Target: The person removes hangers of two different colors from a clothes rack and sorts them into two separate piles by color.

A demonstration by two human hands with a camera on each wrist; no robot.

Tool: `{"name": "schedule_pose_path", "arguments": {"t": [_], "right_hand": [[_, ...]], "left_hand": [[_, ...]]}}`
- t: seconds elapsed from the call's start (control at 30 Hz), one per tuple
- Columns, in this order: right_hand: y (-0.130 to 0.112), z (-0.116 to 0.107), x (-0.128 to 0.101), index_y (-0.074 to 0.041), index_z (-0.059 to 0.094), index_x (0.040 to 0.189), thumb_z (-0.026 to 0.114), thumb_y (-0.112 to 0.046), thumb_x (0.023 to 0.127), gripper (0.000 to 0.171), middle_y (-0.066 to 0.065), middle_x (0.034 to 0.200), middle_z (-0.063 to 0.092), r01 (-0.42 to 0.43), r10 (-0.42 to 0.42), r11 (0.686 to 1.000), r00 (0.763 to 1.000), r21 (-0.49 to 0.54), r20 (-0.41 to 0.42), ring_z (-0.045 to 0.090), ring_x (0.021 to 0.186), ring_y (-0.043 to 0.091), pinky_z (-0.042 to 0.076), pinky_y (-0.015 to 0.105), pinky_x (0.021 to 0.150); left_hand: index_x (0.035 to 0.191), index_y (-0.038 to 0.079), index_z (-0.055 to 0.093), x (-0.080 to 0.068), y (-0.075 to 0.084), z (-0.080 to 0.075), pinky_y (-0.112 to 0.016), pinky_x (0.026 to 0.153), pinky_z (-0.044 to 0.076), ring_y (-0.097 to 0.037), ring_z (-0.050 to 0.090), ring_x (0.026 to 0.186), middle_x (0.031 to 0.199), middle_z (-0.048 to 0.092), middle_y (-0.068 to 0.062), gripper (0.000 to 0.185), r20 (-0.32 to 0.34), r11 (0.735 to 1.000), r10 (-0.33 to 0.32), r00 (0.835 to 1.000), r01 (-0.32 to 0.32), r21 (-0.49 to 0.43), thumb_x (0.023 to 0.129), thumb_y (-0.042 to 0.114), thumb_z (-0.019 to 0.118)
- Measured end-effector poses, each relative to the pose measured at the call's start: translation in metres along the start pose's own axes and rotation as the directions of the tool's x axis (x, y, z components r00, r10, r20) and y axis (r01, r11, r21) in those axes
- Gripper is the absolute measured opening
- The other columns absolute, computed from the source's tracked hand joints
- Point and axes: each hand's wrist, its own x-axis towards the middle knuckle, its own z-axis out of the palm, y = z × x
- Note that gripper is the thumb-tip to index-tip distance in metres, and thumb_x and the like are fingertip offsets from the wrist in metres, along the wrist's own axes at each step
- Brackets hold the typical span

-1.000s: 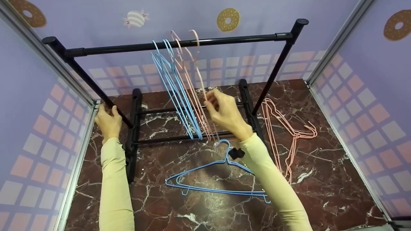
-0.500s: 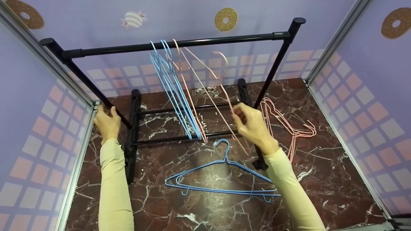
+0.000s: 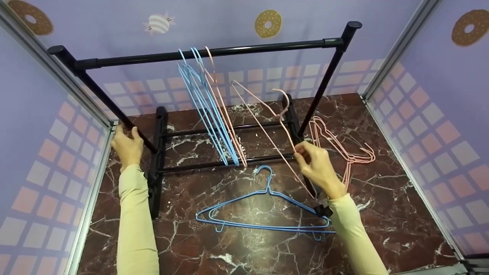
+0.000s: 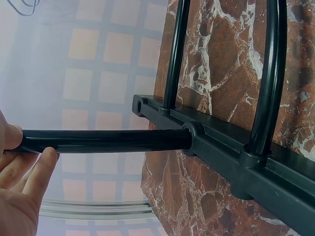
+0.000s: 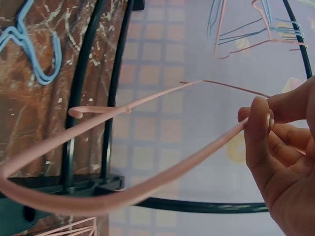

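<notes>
A black clothes rack (image 3: 214, 51) stands on the marble floor. My left hand (image 3: 128, 133) grips its left post (image 4: 108, 140) low down. My right hand (image 3: 303, 152) pinches a pink wire hanger (image 3: 263, 126) by its shoulder, and the hanger is tilted in the air, off the bar, in front of the right post. The wrist view shows the fingers (image 5: 258, 128) curled on the pink hanger (image 5: 147, 184). Several blue hangers (image 3: 202, 99) and one pink hanger (image 3: 223, 110) hang on the top bar.
A blue hanger (image 3: 263, 225) lies on the floor in front of the rack. More pink hangers (image 3: 344, 152) lie on the floor right of the right post. Patterned walls close in on the left, back and right. The rack's base (image 4: 236, 157) has two low cross rails.
The pink hanger hung on the bar a second ago. My right hand has lifted it off and carried it right and down. The left hand has kept its grip on the post.
</notes>
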Motion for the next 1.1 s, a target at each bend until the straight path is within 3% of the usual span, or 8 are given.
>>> {"name": "schedule_pose_path", "arguments": {"t": [0.23, 0.57, 0.7, 0.87, 1.1], "right_hand": [[0.018, -0.006, -0.023, -0.002, 0.069, 0.090, 0.067, 0.004, 0.086, 0.007, 0.007, 0.075, 0.069, -0.024, 0.023, 0.999, 0.999, -0.028, -0.034, 0.060, 0.062, 0.011, 0.053, 0.028, 0.058], [0.057, -0.031, -0.065, 0.001, 0.070, 0.092, 0.069, 0.007, 0.087, 0.008, 0.011, 0.083, 0.073, -0.146, 0.140, 0.988, 0.982, -0.042, -0.123, 0.061, 0.071, 0.006, 0.045, 0.005, 0.067], [0.071, -0.041, -0.077, 0.001, 0.070, 0.093, 0.067, 0.007, 0.088, 0.008, 0.010, 0.081, 0.072, -0.228, 0.223, 0.973, 0.961, -0.017, -0.161, 0.057, 0.070, 0.000, 0.043, 0.006, 0.063], [0.080, -0.047, -0.089, 0.001, 0.068, 0.093, 0.062, 0.006, 0.092, 0.008, 0.012, 0.078, 0.069, -0.335, 0.341, 0.940, 0.924, 0.064, -0.173, 0.060, 0.061, 0.005, 0.045, 0.010, 0.057], [0.085, -0.051, -0.103, 0.009, 0.062, 0.098, 0.058, 0.006, 0.098, 0.006, 0.024, 0.084, 0.069, -0.415, 0.449, 0.887, 0.878, 0.201, -0.167, 0.066, 0.064, -0.001, 0.055, 0.016, 0.060]], "left_hand": [[0.130, 0.001, 0.060, 0.000, 0.001, 0.000, -0.052, 0.111, 0.036, -0.047, 0.052, 0.125, 0.123, 0.068, -0.022, 0.036, 0.011, 1.000, -0.018, 1.000, 0.018, 0.001, 0.101, 0.021, 0.057], [0.126, -0.002, 0.062, 0.001, 0.000, 0.002, -0.048, 0.109, 0.042, -0.043, 0.060, 0.118, 0.118, 0.070, -0.024, 0.033, -0.021, 1.000, 0.025, 0.999, -0.026, -0.014, 0.100, 0.018, 0.058], [0.125, -0.004, 0.062, 0.000, 0.000, 0.000, -0.050, 0.108, 0.041, -0.045, 0.059, 0.119, 0.119, 0.070, -0.025, 0.033, -0.031, 0.999, 0.035, 0.999, -0.036, -0.014, 0.099, 0.016, 0.059], [0.128, -0.002, 0.060, -0.001, 0.001, -0.001, -0.052, 0.110, 0.040, -0.046, 0.057, 0.123, 0.121, 0.068, -0.025, 0.035, -0.013, 1.000, 0.015, 1.000, -0.015, -0.005, 0.101, 0.020, 0.058], [0.128, -0.004, 0.060, 0.000, 0.001, 0.001, -0.054, 0.110, 0.036, -0.051, 0.053, 0.123, 0.122, 0.067, -0.026, 0.036, -0.017, 1.000, 0.028, 0.999, -0.028, -0.003, 0.100, 0.018, 0.058]]}}
